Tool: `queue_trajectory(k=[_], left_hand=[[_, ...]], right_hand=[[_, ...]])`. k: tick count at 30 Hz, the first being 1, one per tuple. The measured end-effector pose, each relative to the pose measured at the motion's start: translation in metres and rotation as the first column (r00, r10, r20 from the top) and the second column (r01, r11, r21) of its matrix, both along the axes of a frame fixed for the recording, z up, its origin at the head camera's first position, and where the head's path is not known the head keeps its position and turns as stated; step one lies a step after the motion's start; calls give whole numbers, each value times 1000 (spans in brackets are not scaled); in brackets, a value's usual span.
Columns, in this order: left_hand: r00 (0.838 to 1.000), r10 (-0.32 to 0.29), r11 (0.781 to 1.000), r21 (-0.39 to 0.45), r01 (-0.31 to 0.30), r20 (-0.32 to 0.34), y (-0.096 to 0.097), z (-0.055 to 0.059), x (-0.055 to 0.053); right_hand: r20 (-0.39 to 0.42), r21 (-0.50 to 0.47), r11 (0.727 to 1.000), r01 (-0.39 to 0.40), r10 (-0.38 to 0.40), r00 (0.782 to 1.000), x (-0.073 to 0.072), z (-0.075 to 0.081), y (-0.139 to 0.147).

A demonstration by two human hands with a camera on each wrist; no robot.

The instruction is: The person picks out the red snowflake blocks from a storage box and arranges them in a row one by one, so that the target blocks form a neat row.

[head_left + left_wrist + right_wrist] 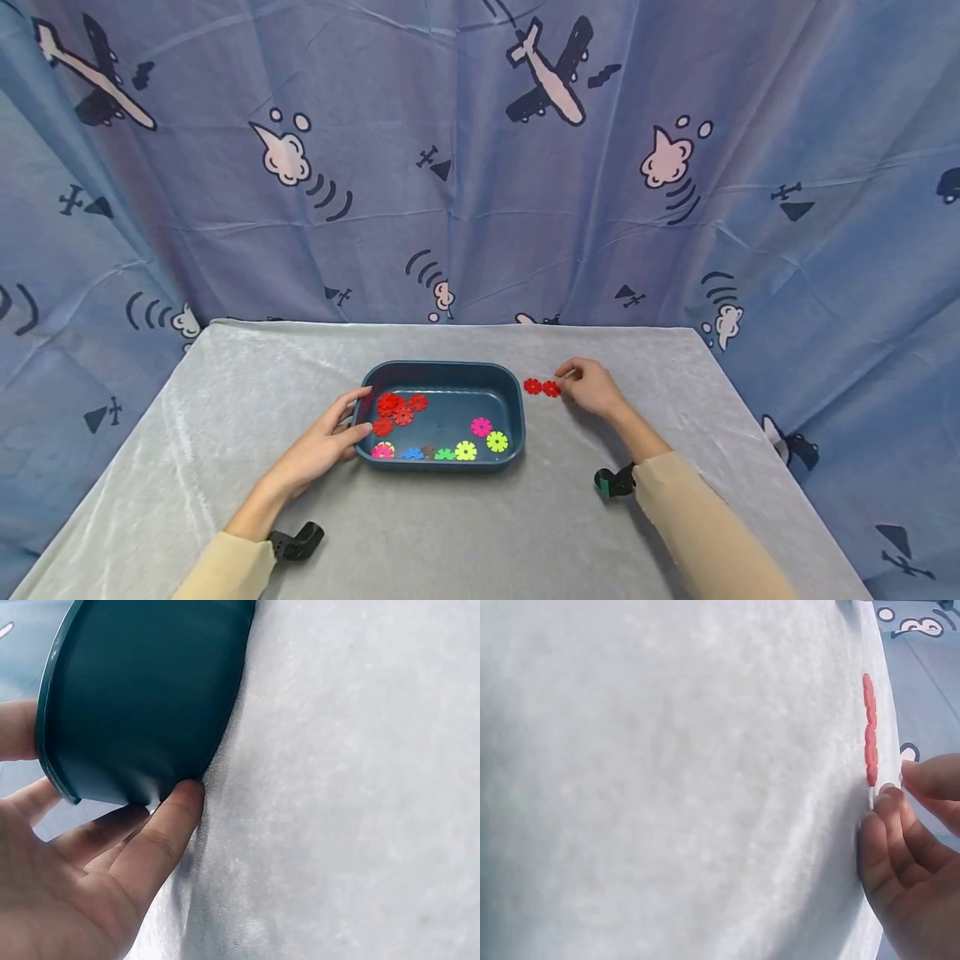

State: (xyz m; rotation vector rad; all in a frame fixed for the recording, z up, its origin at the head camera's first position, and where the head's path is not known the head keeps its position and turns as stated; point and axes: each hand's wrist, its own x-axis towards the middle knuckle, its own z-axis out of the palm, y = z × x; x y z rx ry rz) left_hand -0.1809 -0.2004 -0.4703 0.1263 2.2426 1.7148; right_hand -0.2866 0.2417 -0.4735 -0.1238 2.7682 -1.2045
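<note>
My left hand (318, 454) grips the left end of a dark blue, rounded rectangular plastic tray (442, 467), where red notched discs (402, 416) cluster at the left and discs in other colours (466, 451) lie nearer me. My right hand (592, 390) has its fingers loosely bent, thumb parted from them, beside two red, flower-shaped plastic discs (532, 386) lying flat on the pale grey cloth (442, 533) just right of the tray; whether I touch them, I cannot tell.
</note>
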Motion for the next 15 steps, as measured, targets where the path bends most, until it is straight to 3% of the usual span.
queue_trajectory(k=[6,15], left_hand=[[1000,-3,1000,0,3,1,-1,-1,-1],[1000,0,1000,2,0,4,-1,-1,0]], right_hand=[[-44,-23,999,-43,42,998,3,9,0],[-141,-11,998,-57,55,989,15,36,-21]])
